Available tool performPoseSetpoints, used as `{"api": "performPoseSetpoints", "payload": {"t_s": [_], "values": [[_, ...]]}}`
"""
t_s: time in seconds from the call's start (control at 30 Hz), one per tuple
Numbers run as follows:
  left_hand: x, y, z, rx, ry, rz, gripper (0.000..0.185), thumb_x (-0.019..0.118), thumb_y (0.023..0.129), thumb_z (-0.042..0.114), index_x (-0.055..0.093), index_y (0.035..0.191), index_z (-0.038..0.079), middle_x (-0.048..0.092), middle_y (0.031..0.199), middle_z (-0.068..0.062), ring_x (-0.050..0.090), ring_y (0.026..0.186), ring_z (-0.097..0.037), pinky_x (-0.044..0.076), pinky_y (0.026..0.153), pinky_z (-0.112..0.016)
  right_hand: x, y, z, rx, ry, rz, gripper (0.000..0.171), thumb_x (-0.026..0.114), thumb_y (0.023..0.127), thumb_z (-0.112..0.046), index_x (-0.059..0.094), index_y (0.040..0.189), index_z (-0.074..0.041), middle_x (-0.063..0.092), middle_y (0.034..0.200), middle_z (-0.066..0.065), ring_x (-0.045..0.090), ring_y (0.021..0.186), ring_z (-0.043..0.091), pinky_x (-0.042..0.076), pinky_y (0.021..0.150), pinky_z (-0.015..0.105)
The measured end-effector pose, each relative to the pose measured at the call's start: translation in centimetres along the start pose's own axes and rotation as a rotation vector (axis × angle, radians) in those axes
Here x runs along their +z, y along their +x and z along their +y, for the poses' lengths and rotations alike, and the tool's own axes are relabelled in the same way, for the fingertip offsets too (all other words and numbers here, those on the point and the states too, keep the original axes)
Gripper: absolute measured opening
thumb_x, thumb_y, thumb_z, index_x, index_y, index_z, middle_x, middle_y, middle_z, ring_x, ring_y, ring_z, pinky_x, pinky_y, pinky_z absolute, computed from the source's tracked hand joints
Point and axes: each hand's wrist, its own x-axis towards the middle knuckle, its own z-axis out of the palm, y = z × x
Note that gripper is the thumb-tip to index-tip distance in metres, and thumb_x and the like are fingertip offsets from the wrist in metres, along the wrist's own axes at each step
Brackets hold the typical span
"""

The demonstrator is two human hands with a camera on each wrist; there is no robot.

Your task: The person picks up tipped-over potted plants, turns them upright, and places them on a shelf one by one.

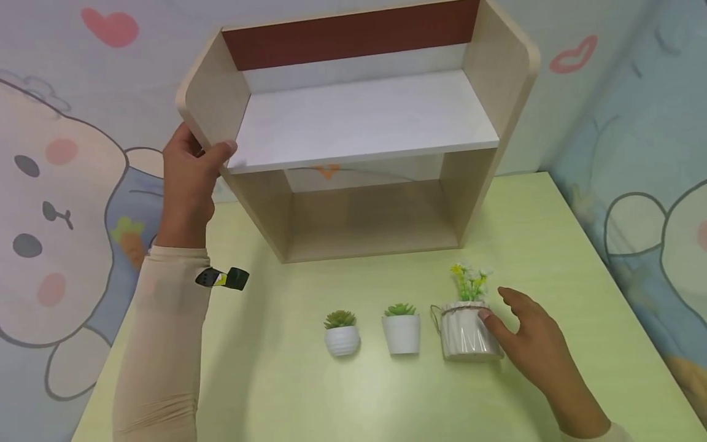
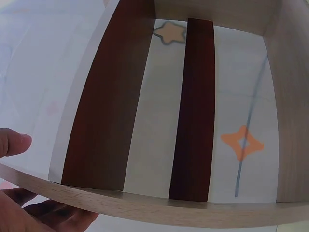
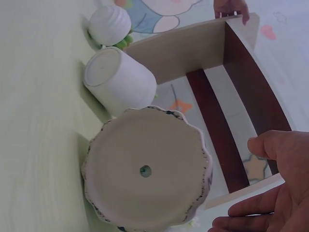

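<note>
"So, what worries you in the head view?"

"My left hand (image 1: 190, 166) grips the left side panel (image 1: 212, 104) of the shelf unit (image 1: 359, 116), thumb over its front edge. If that arm pulled, I think the unit could tip toward me. My right hand (image 1: 530, 344) is loosely spread, thumb apart from the fingers, in front of the unit's right end, beside the flowerpot (image 1: 469, 334)."

"And the others?"

"They lie on the tabletop (image 1: 442, 405) too, each on its side: the middle pot (image 1: 402, 334) before the unit, just right of its centre, the ridged pot (image 1: 342, 341) a little left of it. Lowering the unit's front edge carelessly might catch any of them."

"What about the left wrist view?"

"My thumb shows on one side of the unit's panel, my fingers on the other. I can't judge how firm that hold is; a slack one might let the panel slip."

"Then the right wrist view?"

"There the flowerpot's base faces me, in front of the unit. My thumb stands clear of it; whether a fingertip touches, I can't tell. A nudge on that rounded wall could roll it into the middle pot, and grasping too near the unit might crush the flowers (image 1: 469, 282)."
</note>
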Motion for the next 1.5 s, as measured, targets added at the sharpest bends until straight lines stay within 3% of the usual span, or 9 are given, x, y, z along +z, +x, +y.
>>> {"api": "performPoseSetpoints", "payload": {"t_s": [0.3, 0.57, 0.83, 1.07, 1.3, 1.4, 1.5], "values": [[-0.1, 0.3, -0.3, -0.016, 0.094, 0.010, 0.059, 0.071, 0.091, 0.001, 0.059, 0.147, 0.014, 0.057, 0.146, -0.012, 0.051, 0.134, -0.028, 0.042, 0.115, -0.047, 0.9, -0.3, -0.2, 0.036, -0.016, -0.049, 0.071, 0.061, 0.106, -0.040, 0.045, 0.148, 0.015, 0.047, 0.149, 0.034, 0.051, 0.131, 0.054, 0.041, 0.102, 0.071], [-0.4, 0.2, -0.5, -0.023, 0.135, 0.017, 0.057, 0.066, 0.089, -0.007, 0.063, 0.144, 0.010, 0.062, 0.140, -0.016, 0.059, 0.125, -0.028, 0.049, 0.108, -0.047, 2.1, 0.1, 0.4, 0.084, -0.029, -0.084, 0.102, 0.062, 0.103, -0.052, 0.014, 0.156, 0.022, 0.024, 0.157, 0.044, 0.029, 0.139, 0.066, 0.032, 0.106, 0.077], [-0.6, -0.2, -0.6, -0.004, 0.150, 0.043, 0.055, 0.065, 0.090, -0.007, 0.063, 0.143, 0.008, 0.062, 0.140, -0.016, 0.060, 0.125, -0.027, 0.049, 0.108, -0.046, 2.8, 0.6, 1.0, 0.119, -0.039, -0.184, 0.103, 0.056, 0.103, -0.057, 0.017, 0.153, 0.025, 0.050, 0.141, 0.040, 0.053, 0.125, 0.058, 0.046, 0.096, 0.069], [-0.6, -0.2, -1.0, -0.005, 0.130, 0.027, 0.056, 0.066, 0.090, -0.008, 0.063, 0.143, 0.009, 0.062, 0.140, -0.016, 0.060, 0.126, -0.027, 0.049, 0.108, -0.046, 2.8, 1.0, 1.5, 0.194, -0.039, -0.305, 0.107, 0.049, 0.102, -0.065, 0.018, 0.154, 0.023, 0.040, 0.150, 0.044, 0.044, 0.134, 0.062, 0.042, 0.102, 0.072], [-0.8, -0.3, -1.2, 0.010, 0.149, 0.034, 0.055, 0.065, 0.090, -0.007, 0.063, 0.142, 0.008, 0.063, 0.138, -0.016, 0.060, 0.123, -0.026, 0.050, 0.104, -0.043, 3.0, 1.7, 1.7, 0.215, -0.060, -0.342, 0.105, 0.054, 0.098, -0.068, 0.029, 0.154, 0.018, 0.046, 0.143, 0.046, 0.052, 0.126, 0.063, 0.047, 0.097, 0.070], [-0.7, -0.3, -1.3, 0.024, 0.153, 0.034, 0.054, 0.064, 0.090, -0.007, 0.064, 0.142, 0.009, 0.063, 0.138, -0.016, 0.061, 0.123, -0.026, 0.050, 0.103, -0.043, 2.8, 2.1, 1.8, 0.225, -0.012, -0.352, 0.102, 0.057, 0.098, -0.066, 0.032, 0.152, 0.017, 0.046, 0.144, 0.045, 0.050, 0.129, 0.062, 0.047, 0.098, 0.068], [-0.6, -0.3, -1.3, 0.029, 0.155, 0.034, 0.053, 0.064, 0.091, -0.006, 0.064, 0.142, 0.009, 0.063, 0.138, -0.016, 0.061, 0.123, -0.026, 0.050, 0.104, -0.044, 2.4, 2.1, 2.1, 0.248, 0.102, -0.385, 0.100, 0.060, 0.099, -0.060, 0.030, 0.153, 0.019, 0.038, 0.152, 0.044, 0.042, 0.137, 0.061, 0.044, 0.104, 0.067]]}}
